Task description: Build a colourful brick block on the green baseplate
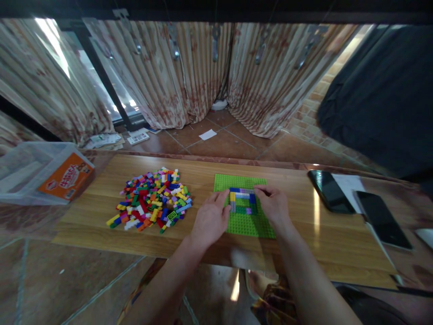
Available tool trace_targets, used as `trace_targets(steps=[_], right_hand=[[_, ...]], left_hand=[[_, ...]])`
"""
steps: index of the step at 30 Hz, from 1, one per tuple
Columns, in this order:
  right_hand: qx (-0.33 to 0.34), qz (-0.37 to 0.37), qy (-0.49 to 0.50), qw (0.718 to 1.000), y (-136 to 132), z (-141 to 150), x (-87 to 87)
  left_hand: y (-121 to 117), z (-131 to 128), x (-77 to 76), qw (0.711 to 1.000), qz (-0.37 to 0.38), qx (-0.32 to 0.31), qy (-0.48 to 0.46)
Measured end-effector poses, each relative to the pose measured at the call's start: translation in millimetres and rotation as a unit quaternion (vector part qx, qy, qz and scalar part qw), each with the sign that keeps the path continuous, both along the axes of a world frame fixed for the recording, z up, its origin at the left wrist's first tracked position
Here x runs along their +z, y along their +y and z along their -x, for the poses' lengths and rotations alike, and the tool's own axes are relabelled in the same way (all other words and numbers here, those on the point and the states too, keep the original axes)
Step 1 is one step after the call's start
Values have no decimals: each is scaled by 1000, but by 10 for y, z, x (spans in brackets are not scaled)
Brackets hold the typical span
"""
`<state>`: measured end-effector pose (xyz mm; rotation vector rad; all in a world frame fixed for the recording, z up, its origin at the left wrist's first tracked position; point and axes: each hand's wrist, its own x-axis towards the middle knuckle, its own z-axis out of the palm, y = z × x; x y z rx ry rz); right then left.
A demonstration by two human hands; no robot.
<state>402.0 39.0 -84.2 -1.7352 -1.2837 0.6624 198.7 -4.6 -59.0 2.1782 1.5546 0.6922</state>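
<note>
A bright green studded baseplate [250, 228] lies on the wooden board, with a low rectangular frame of toy building bricks [241, 210] on it. The frame has blue, yellow, grey, white, green and purple bricks around a green middle. Beside its left edge is my left hand [210, 219], index finger and thumb apart, their tips at the yellow and grey bricks. At the far right corner, my right hand [274, 205] has its thumb and fingers pinched together over the bricks. Whatever is between those fingertips is hidden.
A heap of loose coloured bricks [152, 201] lies left of the baseplate. Farther left stands a clear plastic box [37, 174] with an orange label. Two dark phones [329, 192] [382, 219] and white paper [350, 185] lie at the right. Curtains [203, 81] hang beyond.
</note>
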Motion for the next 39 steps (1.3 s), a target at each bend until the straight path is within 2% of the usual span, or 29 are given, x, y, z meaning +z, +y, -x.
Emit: trace_targets(steps=[4,7,10,13,17,20,22,25,30,39], right_hand=[[-15,-59,-56,997,-50,92,86],[38,-118,-111,986,-106,236,133],[122,-115,-150,974,-132,363,110],[139,-94,-194,966,-130,429,77],[149,-146,-175,962,-192,594,123],[247,-166,-125,947,-315,882,138],[315,-168,-121,926,-394,1104,101],[367,-167,-135,905,-456,1364,12],[353,-146,-177,907,-430,1525,-64],[335,-106,-231,907,-383,1587,-29]], left_hand=[[161,420,112,991,-38,100,-83],[286,721,156,965,-71,198,-157],[352,917,173,936,-87,260,-221],[365,1018,185,916,-94,292,-259],[354,1082,201,907,-94,304,-277],[342,1096,211,904,-92,301,-289],[331,1096,217,905,-87,296,-293],[313,1104,215,906,-71,284,-304],[286,1164,196,912,-67,265,-305],[259,1229,211,921,-48,269,-277]])
